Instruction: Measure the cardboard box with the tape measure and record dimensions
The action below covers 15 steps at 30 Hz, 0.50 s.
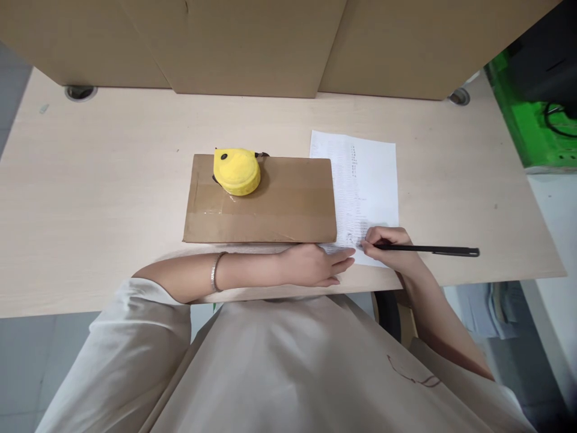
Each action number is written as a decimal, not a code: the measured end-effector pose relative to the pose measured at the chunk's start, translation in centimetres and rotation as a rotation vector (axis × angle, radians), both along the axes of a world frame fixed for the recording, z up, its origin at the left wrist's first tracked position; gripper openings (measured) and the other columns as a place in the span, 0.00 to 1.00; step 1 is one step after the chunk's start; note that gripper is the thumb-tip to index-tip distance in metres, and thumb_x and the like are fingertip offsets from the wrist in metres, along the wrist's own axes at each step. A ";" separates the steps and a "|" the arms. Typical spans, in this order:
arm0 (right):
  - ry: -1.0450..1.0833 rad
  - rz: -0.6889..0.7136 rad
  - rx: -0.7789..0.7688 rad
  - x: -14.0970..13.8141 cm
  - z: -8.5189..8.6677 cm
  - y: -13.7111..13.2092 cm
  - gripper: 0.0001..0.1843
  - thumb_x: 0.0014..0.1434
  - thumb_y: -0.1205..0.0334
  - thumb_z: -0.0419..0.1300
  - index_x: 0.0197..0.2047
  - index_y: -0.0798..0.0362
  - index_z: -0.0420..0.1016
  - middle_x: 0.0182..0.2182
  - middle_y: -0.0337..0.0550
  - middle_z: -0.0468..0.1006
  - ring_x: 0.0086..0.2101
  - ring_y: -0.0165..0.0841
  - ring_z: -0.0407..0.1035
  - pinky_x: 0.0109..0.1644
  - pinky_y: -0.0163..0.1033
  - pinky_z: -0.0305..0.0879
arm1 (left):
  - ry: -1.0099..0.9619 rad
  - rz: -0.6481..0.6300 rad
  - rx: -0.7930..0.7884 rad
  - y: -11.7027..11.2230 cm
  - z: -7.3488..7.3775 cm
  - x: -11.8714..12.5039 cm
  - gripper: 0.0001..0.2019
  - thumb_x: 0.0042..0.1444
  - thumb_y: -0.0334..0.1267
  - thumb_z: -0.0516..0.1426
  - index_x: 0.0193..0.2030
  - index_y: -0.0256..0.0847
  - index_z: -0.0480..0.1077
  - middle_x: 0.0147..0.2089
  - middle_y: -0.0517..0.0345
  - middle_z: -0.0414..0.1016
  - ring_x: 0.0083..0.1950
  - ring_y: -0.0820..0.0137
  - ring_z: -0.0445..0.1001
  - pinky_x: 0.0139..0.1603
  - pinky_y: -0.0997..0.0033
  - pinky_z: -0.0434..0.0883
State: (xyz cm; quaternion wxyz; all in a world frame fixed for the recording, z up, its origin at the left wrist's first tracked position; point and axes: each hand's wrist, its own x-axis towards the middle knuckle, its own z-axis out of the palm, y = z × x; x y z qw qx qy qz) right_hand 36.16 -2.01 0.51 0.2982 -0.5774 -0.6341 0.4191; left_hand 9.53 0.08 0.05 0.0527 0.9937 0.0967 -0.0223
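My right hand [391, 245] is closed around a black pen [433, 249], whose tip end is at the lower part of a white sheet of paper [376, 180]. Rows of small printing and some dark handwritten marks cover parts of the sheet. My left hand [318, 264] lies flat near the table's front edge, fingers stretched toward the sheet's lower edge and touching it. Just beyond my left forearm, a closed brown cardboard box [279, 204] rests partly over the paper. On the box sits a small round yellow plush pouch [241, 171] with black details.
Tall cardboard panels [247, 48] stand along the back of the pale wooden table [90, 180]. Two round cable holes, one on the left [81, 92] and one on the right [460, 96], are at the rear corners. A green surface [509, 120] with dark equipment is at the right.
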 end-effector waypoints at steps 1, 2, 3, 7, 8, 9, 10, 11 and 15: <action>0.003 0.005 -0.003 0.1 -0.1 0.0 0.28 0.59 0.50 0.76 0.20 0.50 0.66 0.19 0.39 0.68 0.22 0.30 0.59 0.26 0.39 0.55 | 0.005 -0.003 0.000 0.0 0.1 0.0 0.30 0.81 0.52 0.44 0.81 0.43 0.64 0.84 0.42 0.62 0.37 0.70 0.82 0.27 0.62 0.61; 0.016 0.010 -0.016 0.1 -0.2 0.0 0.28 0.58 0.49 0.76 0.20 0.50 0.66 0.19 0.38 0.68 0.22 0.29 0.59 0.26 0.38 0.54 | 0.013 -0.007 -0.001 0.1 0.3 0.0 0.31 0.81 0.52 0.43 0.82 0.42 0.63 0.84 0.43 0.62 0.37 0.70 0.82 0.27 0.62 0.61; 0.041 0.006 -0.034 0.2 -0.2 0.0 0.29 0.57 0.48 0.77 0.20 0.50 0.66 0.18 0.38 0.67 0.21 0.29 0.59 0.25 0.38 0.53 | 0.021 -0.010 -0.002 0.1 0.5 0.0 0.31 0.81 0.52 0.42 0.82 0.42 0.63 0.85 0.43 0.61 0.37 0.70 0.82 0.26 0.62 0.62; 0.111 -0.151 -0.111 0.7 0.3 0.5 0.37 0.61 0.35 0.72 0.20 0.47 0.56 0.12 0.34 0.59 0.16 0.27 0.49 0.21 0.39 0.45 | 0.035 -0.003 -0.026 0.3 0.9 0.0 0.30 0.81 0.52 0.44 0.82 0.44 0.63 0.85 0.42 0.59 0.39 0.70 0.83 0.28 0.64 0.65; 0.092 -0.187 -0.117 0.8 0.6 0.9 0.37 0.63 0.35 0.70 0.20 0.47 0.55 0.12 0.34 0.57 0.16 0.27 0.48 0.21 0.39 0.43 | 0.034 0.000 -0.033 0.3 0.9 0.1 0.30 0.81 0.52 0.44 0.82 0.44 0.63 0.85 0.42 0.59 0.39 0.70 0.83 0.29 0.64 0.66; 0.032 -0.204 -0.122 0.8 1.0 1.5 0.37 0.66 0.35 0.69 0.20 0.47 0.54 0.12 0.35 0.56 0.17 0.28 0.47 0.22 0.40 0.43 | 0.034 0.003 -0.039 0.2 0.9 0.1 0.30 0.81 0.51 0.44 0.82 0.44 0.63 0.85 0.42 0.59 0.40 0.69 0.83 0.29 0.64 0.67; -0.070 -0.200 -0.122 0.7 1.3 2.3 0.37 0.67 0.36 0.68 0.20 0.47 0.55 0.13 0.37 0.57 0.17 0.29 0.49 0.23 0.40 0.43 | 0.034 0.003 -0.044 0.2 0.9 0.2 0.30 0.81 0.51 0.44 0.82 0.44 0.63 0.85 0.42 0.59 0.41 0.68 0.83 0.30 0.64 0.68; -0.208 -0.185 -0.108 0.6 1.6 3.1 0.37 0.68 0.37 0.67 0.19 0.48 0.57 0.14 0.39 0.59 0.18 0.30 0.52 0.24 0.41 0.45 | 0.035 0.003 -0.049 0.2 0.8 0.3 0.30 0.81 0.51 0.43 0.83 0.44 0.62 0.85 0.42 0.58 0.41 0.68 0.83 0.30 0.64 0.69; -0.826 -0.152 0.025 -1.2 1.7 6.7 0.33 0.72 0.38 0.63 0.20 0.50 0.68 0.19 0.51 0.71 0.29 0.46 0.73 0.35 0.46 0.61 | 0.080 0.025 -0.072 0.1 0.8 0.6 0.31 0.81 0.50 0.43 0.84 0.45 0.59 0.87 0.45 0.55 0.39 0.67 0.83 0.27 0.62 0.68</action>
